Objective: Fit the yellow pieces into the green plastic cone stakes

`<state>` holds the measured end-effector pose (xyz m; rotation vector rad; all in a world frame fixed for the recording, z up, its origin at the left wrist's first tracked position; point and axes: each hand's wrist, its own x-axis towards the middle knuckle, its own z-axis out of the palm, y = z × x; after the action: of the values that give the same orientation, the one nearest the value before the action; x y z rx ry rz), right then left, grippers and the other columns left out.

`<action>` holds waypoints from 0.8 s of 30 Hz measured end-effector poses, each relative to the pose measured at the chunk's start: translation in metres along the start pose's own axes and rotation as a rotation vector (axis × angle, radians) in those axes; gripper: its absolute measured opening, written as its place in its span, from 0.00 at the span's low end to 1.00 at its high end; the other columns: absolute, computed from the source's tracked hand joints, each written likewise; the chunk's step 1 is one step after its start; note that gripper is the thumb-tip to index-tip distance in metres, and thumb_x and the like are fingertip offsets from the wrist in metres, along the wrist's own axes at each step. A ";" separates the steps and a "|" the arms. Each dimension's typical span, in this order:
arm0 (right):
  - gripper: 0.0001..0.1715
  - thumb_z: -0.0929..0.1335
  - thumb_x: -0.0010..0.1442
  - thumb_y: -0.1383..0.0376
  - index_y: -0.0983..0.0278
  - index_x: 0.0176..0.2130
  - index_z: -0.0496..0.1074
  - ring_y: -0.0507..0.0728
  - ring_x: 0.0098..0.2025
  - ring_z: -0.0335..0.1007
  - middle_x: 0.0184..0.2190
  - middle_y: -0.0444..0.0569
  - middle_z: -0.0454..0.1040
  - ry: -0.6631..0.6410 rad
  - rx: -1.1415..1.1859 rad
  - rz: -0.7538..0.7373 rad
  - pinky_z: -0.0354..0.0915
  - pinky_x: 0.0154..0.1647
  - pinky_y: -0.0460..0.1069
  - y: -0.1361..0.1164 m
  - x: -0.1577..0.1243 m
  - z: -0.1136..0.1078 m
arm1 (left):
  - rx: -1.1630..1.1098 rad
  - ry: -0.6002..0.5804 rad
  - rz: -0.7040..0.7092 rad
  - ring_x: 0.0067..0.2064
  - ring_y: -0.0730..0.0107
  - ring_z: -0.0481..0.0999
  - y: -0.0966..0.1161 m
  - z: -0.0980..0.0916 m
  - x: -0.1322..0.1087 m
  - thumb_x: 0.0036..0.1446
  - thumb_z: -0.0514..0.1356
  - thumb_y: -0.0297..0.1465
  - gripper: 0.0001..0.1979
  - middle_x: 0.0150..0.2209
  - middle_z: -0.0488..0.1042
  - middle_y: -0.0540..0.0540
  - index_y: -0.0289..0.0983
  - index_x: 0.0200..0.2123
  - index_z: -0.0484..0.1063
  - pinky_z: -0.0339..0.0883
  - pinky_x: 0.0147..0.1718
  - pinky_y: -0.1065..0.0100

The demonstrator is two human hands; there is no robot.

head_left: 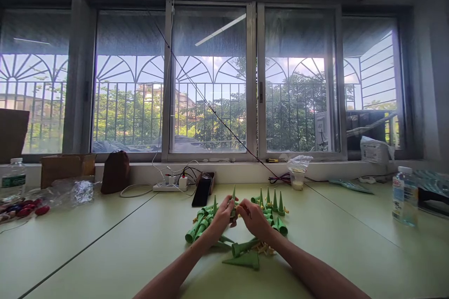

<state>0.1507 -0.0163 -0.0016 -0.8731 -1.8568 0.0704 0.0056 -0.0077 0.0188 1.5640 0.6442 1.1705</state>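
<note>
Nearest, a green cone [243, 260] lies on its side on the pale tabletop [140, 261], short of a heap of small yellow pieces [265, 248]. Beyond, the left hand [223, 215] grips an upright green spike [234, 192] — best held steady but lightly, so the right fingertips can work precisely low down. The right hand [255, 218] arches inward, fingers bunched beside it — whether they pinch anything, I cannot tell. Farther, green cones [281, 206] stand upright.

On the table [115, 261], phone [202, 192] behind cones [245, 260] (power strip [160, 188] left), bottle [404, 201] right.
</note>
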 end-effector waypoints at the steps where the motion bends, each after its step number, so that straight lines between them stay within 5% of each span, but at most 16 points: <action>1: 0.16 0.59 0.67 0.60 0.63 0.29 0.62 0.49 0.23 0.55 0.22 0.41 0.65 -0.005 -0.003 -0.010 0.50 0.27 0.44 0.000 0.000 -0.001 | 0.003 0.002 0.005 0.20 0.78 0.60 -0.001 0.000 0.000 0.55 0.56 0.50 0.21 0.22 0.59 0.57 0.40 0.41 0.61 0.54 0.17 0.75; 11: 0.19 0.56 0.68 0.62 0.62 0.25 0.56 0.50 0.23 0.52 0.22 0.43 0.62 0.022 -0.065 -0.076 0.47 0.27 0.46 0.006 -0.002 0.005 | 0.060 -0.039 0.010 0.19 0.80 0.53 -0.002 0.003 -0.002 0.55 0.54 0.53 0.22 0.21 0.55 0.58 0.41 0.37 0.57 0.48 0.17 0.76; 18: 0.22 0.56 0.66 0.59 0.61 0.22 0.54 0.51 0.22 0.48 0.18 0.42 0.57 0.090 0.043 0.059 0.46 0.26 0.47 0.008 0.000 0.013 | 0.254 0.028 0.024 0.23 0.77 0.57 -0.013 0.001 0.004 0.57 0.51 0.52 0.22 0.25 0.58 0.55 0.40 0.44 0.61 0.55 0.21 0.75; 24: 0.21 0.56 0.63 0.57 0.59 0.21 0.55 0.50 0.14 0.48 0.13 0.38 0.50 -0.172 0.447 0.354 0.47 0.18 0.46 0.011 0.006 0.016 | 0.618 0.118 0.248 0.30 0.67 0.64 -0.026 -0.010 0.005 0.62 0.47 0.42 0.19 0.29 0.67 0.47 0.37 0.48 0.67 0.63 0.32 0.66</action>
<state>0.1422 0.0007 -0.0094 -0.8841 -1.7228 0.7707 0.0026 0.0087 -0.0036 2.1501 0.9745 1.3291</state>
